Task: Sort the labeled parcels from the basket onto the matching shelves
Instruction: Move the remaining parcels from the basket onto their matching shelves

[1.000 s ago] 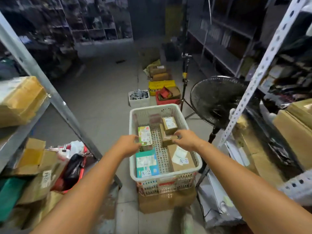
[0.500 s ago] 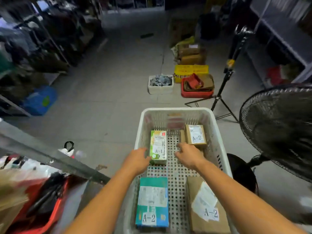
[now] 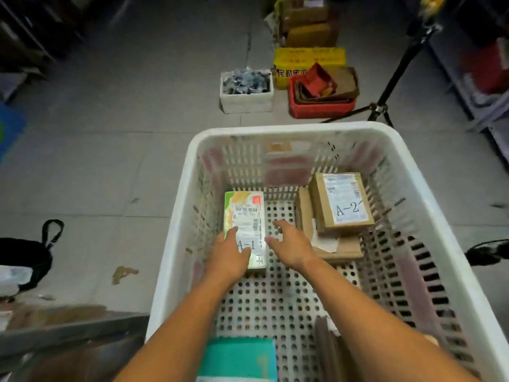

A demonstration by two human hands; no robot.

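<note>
A white plastic basket (image 3: 275, 128) fills the lower middle of the head view. A green-and-white parcel labelled A-1 (image 3: 245, 213) lies flat on its perforated floor. My left hand (image 3: 230, 256) holds the parcel's near left corner, thumb on the label. My right hand (image 3: 290, 245) hovers with fingers spread just right of the parcel, its thumb at the parcel's edge. A brown box labelled A-2 (image 3: 344, 202) sits on a flat brown parcel (image 3: 344, 250) at the back right. A teal parcel (image 3: 239, 359) and another brown parcel (image 3: 329, 351) lie at the near end.
Beyond the basket on the grey floor stand a white foam box (image 3: 246, 102), a red crate (image 3: 322, 107), a yellow box (image 3: 305, 57) and a black tripod (image 3: 385, 89). A black bag (image 3: 27, 255) and a metal shelf rail (image 3: 68, 330) are on the left, and a fan's edge (image 3: 487, 252) is on the right.
The view has dropped closer over the basket. My left hand has come onto the A-1 parcel's corner. My right hand has shifted left, to the parcel's right side.
</note>
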